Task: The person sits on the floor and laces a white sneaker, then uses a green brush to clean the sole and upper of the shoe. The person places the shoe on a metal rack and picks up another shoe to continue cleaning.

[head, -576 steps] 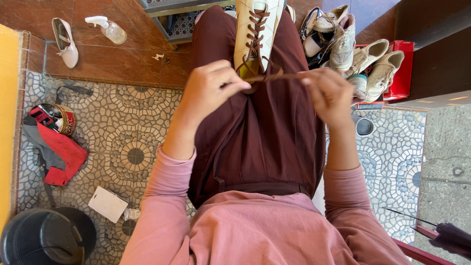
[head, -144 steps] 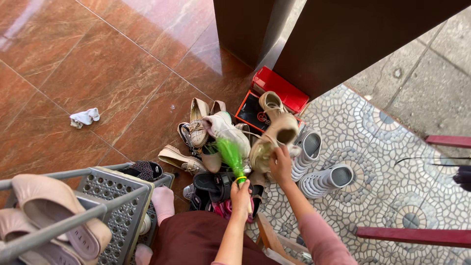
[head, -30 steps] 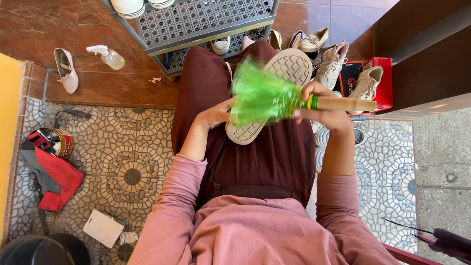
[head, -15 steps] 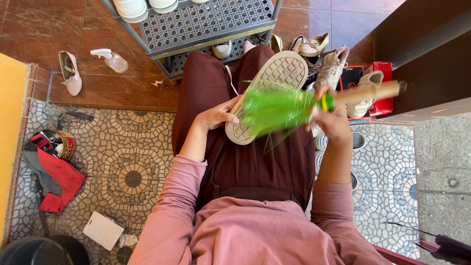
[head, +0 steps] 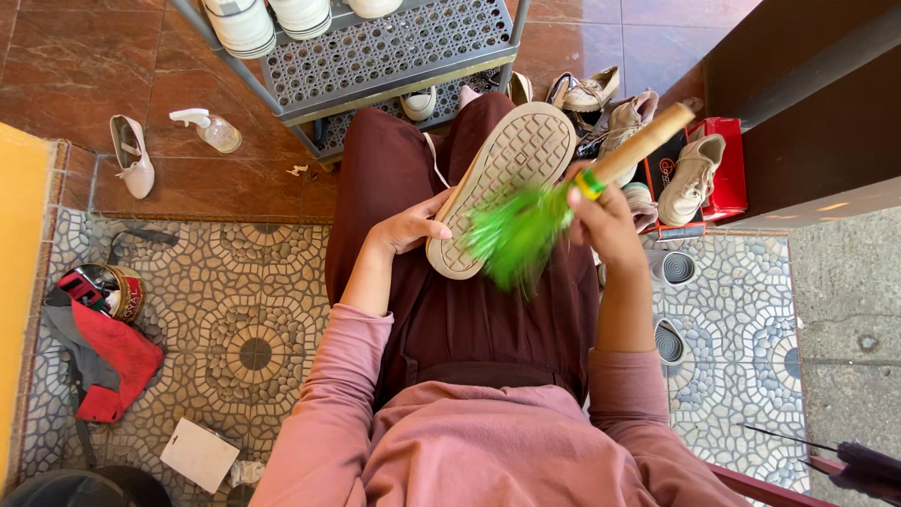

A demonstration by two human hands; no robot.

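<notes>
1. Shoe (head: 502,188), sole up, is held over the lap above the dark maroon skirt (head: 469,310); its pale ridged sole is turned toward the camera and its toe points away, toward the rack.
2. Left hand (head: 408,225) is closed on the heel end of the shoe, thumb laid along the sole's edge, the other fingers wrapped underneath and hidden.
3. Right hand (head: 605,221) is clamped round the wooden handle of a brush (head: 526,230), whose green bristles are pressed against the sole's side near the heel.
4. Compared with half a second ago, the bristles are seen lower and further off the sole's middle, so a brushing stroke across the sole is judged to be under way.
5. Beyond the knees, a grey perforated metal rack (head: 394,47) is seen, with loose shoes and a red box (head: 718,164) to the right.
6. Bristles are blurred; the shoe's upper is hidden, and whether dirt remains cannot be told.
</notes>
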